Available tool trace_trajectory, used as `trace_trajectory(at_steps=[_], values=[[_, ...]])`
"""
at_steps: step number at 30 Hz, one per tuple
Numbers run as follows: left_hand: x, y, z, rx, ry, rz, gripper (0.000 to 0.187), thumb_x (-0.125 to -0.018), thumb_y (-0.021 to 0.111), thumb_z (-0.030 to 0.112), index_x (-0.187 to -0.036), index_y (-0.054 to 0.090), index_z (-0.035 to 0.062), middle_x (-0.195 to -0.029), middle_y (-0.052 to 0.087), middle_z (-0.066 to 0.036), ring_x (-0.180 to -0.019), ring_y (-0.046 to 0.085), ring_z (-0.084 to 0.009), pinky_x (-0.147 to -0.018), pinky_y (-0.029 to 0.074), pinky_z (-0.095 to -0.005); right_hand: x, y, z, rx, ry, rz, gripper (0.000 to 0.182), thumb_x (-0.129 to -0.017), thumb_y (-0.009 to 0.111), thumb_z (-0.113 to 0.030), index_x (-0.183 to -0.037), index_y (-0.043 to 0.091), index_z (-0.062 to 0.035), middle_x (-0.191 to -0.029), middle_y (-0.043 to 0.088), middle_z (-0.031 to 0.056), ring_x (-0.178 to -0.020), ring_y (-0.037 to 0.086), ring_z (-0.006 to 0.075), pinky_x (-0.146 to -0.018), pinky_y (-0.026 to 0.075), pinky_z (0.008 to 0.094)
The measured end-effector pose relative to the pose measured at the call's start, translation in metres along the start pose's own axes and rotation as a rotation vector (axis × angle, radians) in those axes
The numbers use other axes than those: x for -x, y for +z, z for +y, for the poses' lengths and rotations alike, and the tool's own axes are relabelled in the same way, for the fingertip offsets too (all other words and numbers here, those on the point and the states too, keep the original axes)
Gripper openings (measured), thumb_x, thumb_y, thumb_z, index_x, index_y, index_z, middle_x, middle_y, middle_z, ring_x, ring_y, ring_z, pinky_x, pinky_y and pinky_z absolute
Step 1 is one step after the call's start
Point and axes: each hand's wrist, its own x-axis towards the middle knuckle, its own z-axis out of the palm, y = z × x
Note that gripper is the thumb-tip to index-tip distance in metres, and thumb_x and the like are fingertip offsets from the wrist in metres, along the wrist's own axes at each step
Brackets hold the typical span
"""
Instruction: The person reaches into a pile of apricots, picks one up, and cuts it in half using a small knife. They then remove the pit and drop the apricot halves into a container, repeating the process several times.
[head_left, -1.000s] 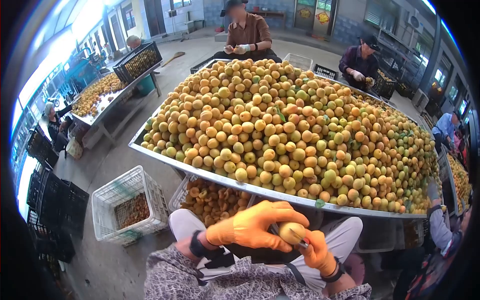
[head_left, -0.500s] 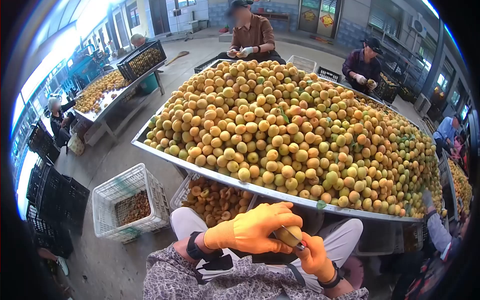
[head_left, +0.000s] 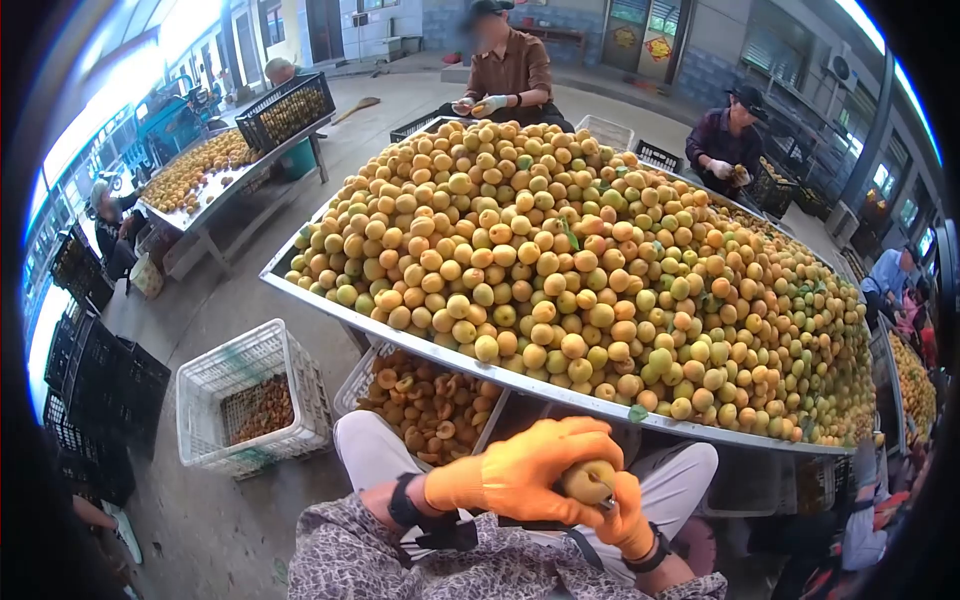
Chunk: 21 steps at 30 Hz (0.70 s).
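My left hand (head_left: 535, 470), in an orange work glove, is curled around a yellow-green apricot (head_left: 588, 481). My right hand (head_left: 624, 518), also gloved in orange, presses close to the fruit's lower right side. It grips a small knife (head_left: 607, 503), of which only a little metal shows between the fingers and the apricot. Both hands are over my lap, just in front of a metal-edged table (head_left: 560, 393). A large heap of apricots (head_left: 520, 270) covers that table.
Below the table edge is a crate of halved apricots (head_left: 430, 405). A white crate (head_left: 310, 400) with brown pits (head_left: 262, 408) stands left on the floor. Black crates (head_left: 110, 390) are stacked farther left. Two people (head_left: 520, 70) (head_left: 728, 140) work across the heap.
Both hands have turned with the apricot, and its rounded side faces me more. The knife blade, seen across the fruit before, is now mostly hidden. The view has shifted slightly.
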Motion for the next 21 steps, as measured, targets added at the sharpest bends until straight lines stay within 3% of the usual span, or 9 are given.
trace_trajectory(at_steps=[2, 3, 4, 6, 7, 11, 16, 18, 21], values=[[0.003, 0.025, -0.008, 0.586, 0.082, 0.154, 0.057, -0.070, 0.086, 0.027, -0.113, 0.057, 0.0037, -0.104, 0.059, -0.012, -0.107, 0.060, -0.0319, -0.090, 0.046, -0.0406, 0.003, 0.016, -0.003, -0.083, 0.007, 0.089, 0.037, -0.093, 0.054, -0.036, -0.105, 0.062, -0.0017, -0.097, 0.065, 0.0076, -0.089, 0.064, 0.0193, -0.073, 0.050, 0.0306], [0.006, 0.040, -0.004, 0.906, 0.001, 0.224, 0.055, -0.069, 0.087, 0.025, -0.111, 0.058, 0.0027, -0.103, 0.059, -0.012, -0.100, 0.060, -0.0247, -0.087, 0.046, -0.0362, 0.008, 0.022, 0.003, -0.266, 0.111, 0.085, 0.032, -0.090, 0.057, -0.032, -0.106, 0.061, -0.0042, -0.105, 0.062, 0.0073, -0.097, 0.062, 0.0197, -0.077, 0.049, 0.0316], [0.005, 0.041, -0.003, 0.905, -0.001, 0.218, 0.055, -0.069, 0.087, 0.025, -0.111, 0.058, 0.0027, -0.103, 0.059, -0.012, -0.100, 0.060, -0.0247, -0.087, 0.046, -0.0362, 0.008, 0.024, 0.002, -0.267, 0.110, 0.092, 0.032, -0.090, 0.057, -0.032, -0.106, 0.061, -0.0042, -0.105, 0.062, 0.0073, -0.097, 0.062, 0.0197, -0.077, 0.049, 0.0316], [0.005, 0.041, -0.002, 0.593, 0.089, 0.313, 0.046, -0.075, 0.080, 0.023, -0.109, 0.057, 0.0029, -0.094, 0.059, -0.008, -0.087, 0.059, -0.0210, -0.077, 0.047, -0.0329, 0.005, 0.028, -0.003, -0.140, 0.023, 0.149, 0.054, -0.099, 0.043, -0.047, -0.106, 0.062, 0.0028, -0.095, 0.067, 0.0134, -0.086, 0.067, 0.0260, -0.076, 0.052, 0.0326], [0.007, 0.036, -0.001, 0.537, 0.081, 0.284, 0.047, -0.075, 0.080, 0.026, -0.110, 0.057, 0.0045, -0.095, 0.058, -0.009, -0.089, 0.058, -0.0244, -0.079, 0.046, -0.0344, 0.000, 0.030, -0.004, -0.113, -0.021, 0.165, 0.057, -0.099, 0.043, -0.051, -0.107, 0.061, 0.0030, -0.089, 0.067, 0.0131, -0.078, 0.067, 0.0267, -0.070, 0.052, 0.0322], [0.008, 0.018, 0.006, 0.108, 0.154, 0.278, 0.041, -0.073, 0.083, 0.023, -0.102, 0.058, 0.0066, -0.094, 0.058, -0.009, -0.084, 0.055, -0.0304, -0.073, 0.045, -0.0384, 0.004, 0.018, -0.006, -0.093, -0.002, 0.063, 0.057, -0.098, 0.043, -0.051, -0.105, 0.061, 0.0028, -0.080, 0.065, 0.0139, -0.067, 0.065, 0.0282, -0.061, 0.050, 0.0325], [0.010, -0.009, 0.001, -0.205, 0.158, 0.149, 0.041, -0.072, 0.081, 0.025, -0.101, 0.058, 0.0091, -0.093, 0.055, -0.011, -0.088, 0.052, -0.0354, -0.077, 0.043, -0.0437, -0.001, 0.007, -0.020, -0.020, 0.138, -0.019, 0.047, -0.099, 0.047, -0.045, -0.080, 0.053, -0.0026, -0.059, 0.049, 0.0094, -0.050, 0.051, 0.0244, -0.049, 0.040, 0.0333], [0.013, -0.013, -0.013, -0.102, -0.018, 0.087, 0.039, -0.072, 0.081, 0.022, -0.101, 0.058, 0.0079, -0.093, 0.056, -0.009, -0.087, 0.055, -0.0283, -0.077, 0.045, -0.0373, 0.000, 0.005, -0.024, -0.102, 0.446, -0.069, 0.039, -0.099, 0.049, -0.035, -0.078, 0.051, -0.0032, -0.057, 0.045, 0.0064, -0.048, 0.041, 0.0161, -0.047, 0.035, 0.0311], [0.017, 0.000, -0.037, 0.593, -0.322, 0.189, 0.039, -0.072, 0.080, 0.019, -0.102, 0.060, 0.0045, -0.091, 0.056, -0.001, -0.086, 0.052, -0.0099, -0.075, 0.043, -0.0237, -0.002, 0.010, -0.037, -0.263, 0.450, 0.068, 0.035, -0.099, 0.050, -0.030, -0.076, 0.049, -0.0025, -0.056, 0.043, 0.0030, -0.050, 0.038, 0.0107, -0.046, 0.032, 0.0287]])
